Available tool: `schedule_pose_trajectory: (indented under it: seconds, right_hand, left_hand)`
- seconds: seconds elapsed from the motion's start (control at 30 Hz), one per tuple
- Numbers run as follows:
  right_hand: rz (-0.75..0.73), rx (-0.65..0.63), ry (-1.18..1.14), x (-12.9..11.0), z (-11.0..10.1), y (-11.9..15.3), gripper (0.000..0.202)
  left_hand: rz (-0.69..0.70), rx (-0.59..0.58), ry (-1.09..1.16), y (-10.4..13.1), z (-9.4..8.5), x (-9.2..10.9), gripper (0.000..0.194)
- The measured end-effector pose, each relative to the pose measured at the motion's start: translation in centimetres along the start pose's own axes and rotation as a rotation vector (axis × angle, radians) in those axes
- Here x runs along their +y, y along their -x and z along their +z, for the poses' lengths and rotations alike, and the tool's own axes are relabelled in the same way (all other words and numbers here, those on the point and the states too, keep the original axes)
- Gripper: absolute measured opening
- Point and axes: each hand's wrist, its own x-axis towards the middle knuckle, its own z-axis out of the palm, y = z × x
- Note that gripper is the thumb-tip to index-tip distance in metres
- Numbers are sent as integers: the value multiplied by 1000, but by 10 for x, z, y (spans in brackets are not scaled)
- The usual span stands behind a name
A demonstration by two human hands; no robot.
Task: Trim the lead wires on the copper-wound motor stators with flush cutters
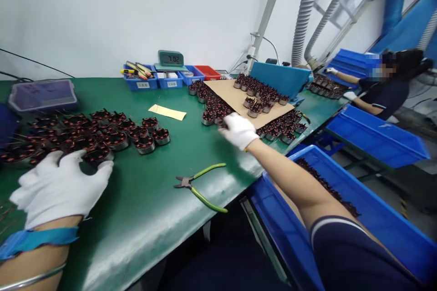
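Note:
My left hand (pixel 63 184), in a white glove, is at the near edge of the left group of copper-wound metal parts (pixel 116 138). Its thumb and fingers curve around one wound part (pixel 97 154). My right hand (pixel 238 132), also gloved in white, reaches out to the front end of the middle group of wound parts (pixel 213 107). Its fingers are closed on a dark part (pixel 223 123), mostly hidden by the glove. Between my hands, green-handled cutters (pixel 205 186) lie on the green table (pixel 150 191) with their handles spread.
Brown cardboard (pixel 232 95) bears more wound parts. A yellow paper strip (pixel 168 112), small blue bins (pixel 141 82), a red tray (pixel 207 72) and a clock (pixel 171 58) stand farther back. Blue tubs (pixel 317 182) are at the right; a person (pixel 389 86) works beyond.

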Motion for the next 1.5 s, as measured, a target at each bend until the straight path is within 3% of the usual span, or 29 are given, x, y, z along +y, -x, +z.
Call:
schedule_pose_trajectory:
  seconds: [0.07, 0.17, 0.33, 0.4, 0.47, 0.53, 0.57, 0.63, 0.7, 0.8, 0.9, 0.97, 1.07, 1.13, 1.23, 1.33, 1.4, 1.5]
  right_hand:
    - [168, 3, 32, 40, -2, -17, 47]
    - [338, 20, 46, 80, 3, -36, 50]
    - [456, 16, 14, 101, 6, -60, 53]
    - [466, 38, 31, 92, 2, -62, 62]
    - [398, 179, 99, 69, -1, -51, 70]
    - [152, 339, 104, 34, -2, -21, 63]
    - [-2, 323, 35, 15, -1, 2, 62]
    - [-244, 104, -148, -25, 5, 52, 63]
    - [-446, -140, -166, -57, 13, 97, 66]
    - [-514, -308, -44, -81, 23, 129, 64]
    - [-453, -336, 23, -76, 25, 126, 64]
    - [-392, -300, 62, -66, 22, 118, 58]
    - [-386, -102, 19, -57, 17, 107, 49]
    - [-492, 74, -133, -59, 16, 101, 54]
    - [-684, 199, -327, -73, 20, 91, 65]
    - [-728, 140, -367, -91, 29, 83, 67]
    - [-695, 99, -377, -98, 35, 80, 67]
    - [-564, 76, -380, -94, 42, 77, 73]
  left_hand:
    - [-180, 44, -180, 1, 7, 21, 77]
    - [-320, -19, -222, 3, 10, 42, 76]
    - [-315, 19, -151, 3, 12, 38, 77]
    - [-302, 58, -137, 2, 16, 32, 64]
    - [-299, 93, -164, 2, 20, 27, 49]
    - [-219, 87, -193, 5, 22, 28, 39]
    - [-166, 74, -199, 8, 22, 31, 37]
    - [-60, 39, -208, 18, 23, 41, 35]
    - [40, -9, -225, 32, 25, 54, 35]
    - [135, -105, -249, 50, 27, 73, 34]
    - [104, -183, -200, 62, 24, 84, 45]
    - [96, -221, -123, 65, 18, 88, 68]
    - [146, -267, -69, 66, 6, 86, 109]
    - [198, -294, -77, 65, 2, 82, 122]
    - [300, -356, -67, 63, 8, 76, 113]
    - [380, -416, -14, 64, 23, 77, 85]
    - [350, -420, 4, 66, 30, 81, 74]
    - [220, -408, -16, 69, 31, 89, 94]
